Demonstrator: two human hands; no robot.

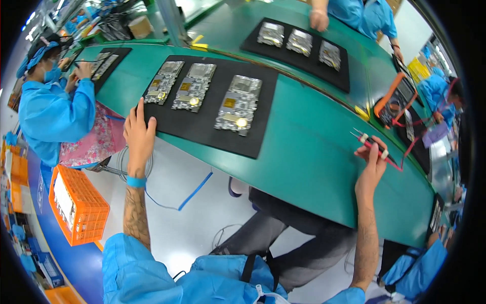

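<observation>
On the green bench, a black mat (pixel 197 125) carries three circuit boards: a left one (pixel 164 82), a middle one (pixel 195 86) and a right one (pixel 239 104). Each has a bright round part near its lower end. My left hand (pixel 137 133) is at the mat's left front edge, fingers stretched and thumb apart, seeming to touch it. Well to the right of the mat, my right hand (pixel 372 162) is closed around a pair of test probes (pixel 377 146), thin tips pointing up and left. A red lead runs from them towards an orange multimeter (pixel 397 99).
Across a divider lies another black mat (pixel 258 46) with three boards; a co-worker's hand (pixel 319 19) is beside it. A co-worker (pixel 55 111) sits at my left. An orange crate (pixel 91 210) stands at the lower left. Yellow tape (pixel 361 112) marks the divider.
</observation>
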